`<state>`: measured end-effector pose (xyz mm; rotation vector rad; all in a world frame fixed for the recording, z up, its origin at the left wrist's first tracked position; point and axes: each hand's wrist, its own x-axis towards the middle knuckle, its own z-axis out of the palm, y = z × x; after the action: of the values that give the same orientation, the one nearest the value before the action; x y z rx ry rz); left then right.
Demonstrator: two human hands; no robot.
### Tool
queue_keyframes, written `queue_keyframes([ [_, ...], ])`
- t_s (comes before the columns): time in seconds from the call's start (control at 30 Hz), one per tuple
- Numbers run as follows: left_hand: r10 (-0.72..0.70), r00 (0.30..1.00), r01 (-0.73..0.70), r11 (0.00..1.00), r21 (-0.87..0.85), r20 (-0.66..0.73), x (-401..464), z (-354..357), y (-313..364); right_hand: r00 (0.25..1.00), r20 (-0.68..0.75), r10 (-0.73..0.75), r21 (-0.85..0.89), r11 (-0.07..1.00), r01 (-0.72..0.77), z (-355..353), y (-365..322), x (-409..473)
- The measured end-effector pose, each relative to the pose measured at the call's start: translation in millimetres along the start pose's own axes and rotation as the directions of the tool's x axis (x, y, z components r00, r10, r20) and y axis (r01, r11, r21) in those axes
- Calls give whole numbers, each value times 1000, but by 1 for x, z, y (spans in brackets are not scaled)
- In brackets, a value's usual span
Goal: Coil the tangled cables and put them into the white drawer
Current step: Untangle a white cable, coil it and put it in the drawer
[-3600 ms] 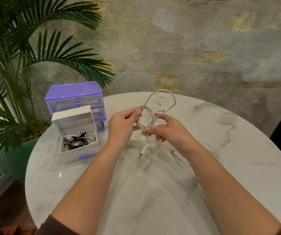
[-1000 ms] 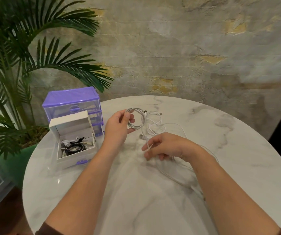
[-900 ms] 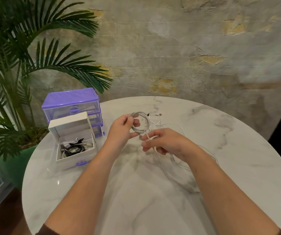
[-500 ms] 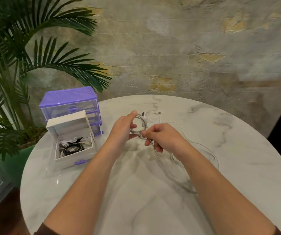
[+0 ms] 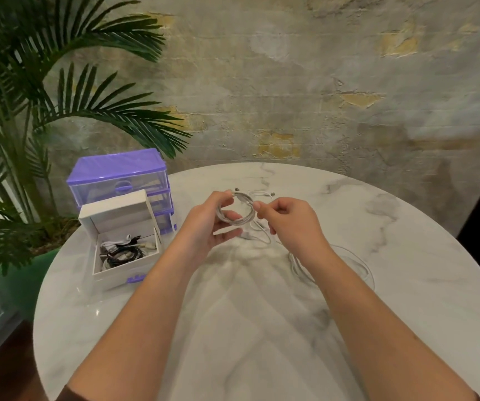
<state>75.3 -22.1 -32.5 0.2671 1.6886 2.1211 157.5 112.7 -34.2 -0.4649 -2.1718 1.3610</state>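
Observation:
My left hand (image 5: pixel 208 227) grips a small round coil of white cable (image 5: pixel 237 219) above the marble table (image 5: pixel 262 328). My right hand (image 5: pixel 290 224) pinches the cable's free strand beside the coil's right side. More loose white cable (image 5: pixel 357 261) trails across the table to the right of my right wrist. The white drawer (image 5: pixel 123 256) stands pulled out on the table at the left, with black and white coiled cables (image 5: pixel 123 251) inside.
A purple and clear drawer unit (image 5: pixel 120 180) sits behind the white drawer near the table's left edge. A potted palm (image 5: pixel 30 125) stands beyond that edge. A rough plaster wall (image 5: pixel 319 82) rises behind the round table.
My right hand has lifted from the table up to the coil and now pinches the strand next to it. The coil in my left hand has stayed about where it was.

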Motion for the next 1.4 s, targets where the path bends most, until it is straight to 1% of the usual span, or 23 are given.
queue_keyframes([
  [0.1, -74, 996, 74, 997, -5, 43, -2, 2, -2, 999, -28, -27, 11, 1000, 28, 1, 1, 1],
  [0.2, -66, 998, 65, 998, 8, 25, -1, 0, -3, 999, 13, -39, 24, 999, 38, 2, -1, -1],
  [0.3, -11, 1000, 11, 1000, 8, -23, -1, -1, 0, 991, 131, -7, 123, 992, -9, -1, -5, -3],
  [0.4, 7, 998, -10, 999, -38, -70, -2, -3, 5, 961, 277, 20, 199, 977, -78, -7, -7, -3],
  [0.53, 21, 993, -37, 989, -140, -118, -2, -7, 9, 924, 381, 21, 111, 992, -68, -14, 0, 0],
  [0.63, 22, 990, -52, 973, -225, -136, -3, -10, 12, 896, 434, 90, -2, 995, -99, -17, 4, 1],
  [0.7, 19, 992, -50, 967, -250, -128, -3, -12, 13, 869, 475, 142, -99, 989, -108, -18, 7, 1],
  [0.77, 11, 993, -44, 961, -273, -120, -3, -12, 14, 843, 507, 180, -157, 981, -115, -19, 9, 2],
  [0.83, 9, 994, -42, 954, -296, -110, -3, -13, 15, 824, 534, 190, -145, 981, -132, -20, 11, 3],
  [0.9, 9, 996, -38, 948, -317, -90, -2, -14, 15, 813, 559, 162, -55, 986, -159, -21, 13, 4],
  [1.0, 9, 998, -31, 937, -347, -64, -2, -14, 15, 829, 552, 93, 84, 982, -167, -23, 14, 6],
  [1.1, 20, 999, -32, 939, -341, -38, -4, -12, 16, 884, 465, 38, 169, 977, -131, -20, 13, 7],
  [1.17, 26, 999, -31, 946, -324, -20, -6, -12, 17, 923, 382, 40, 174, 978, -115, -18, 12, 8],
  [1.23, 26, 1000, -27, 952, -306, -7, -7, -12, 17, 943, 331, 46, 164, 981, -106, -18, 14, 8],
  [1.3, 18, 1000, -16, 954, -301, 4, -8, -11, 17, 943, 329, 58, 152, 982, -114, -17, 17, 9],
  [1.4, 5, 1000, 2, 956, -293, 22, -7, -9, 15, 914, 398, 78, 116, 984, -134, -13, 25, 12],
])
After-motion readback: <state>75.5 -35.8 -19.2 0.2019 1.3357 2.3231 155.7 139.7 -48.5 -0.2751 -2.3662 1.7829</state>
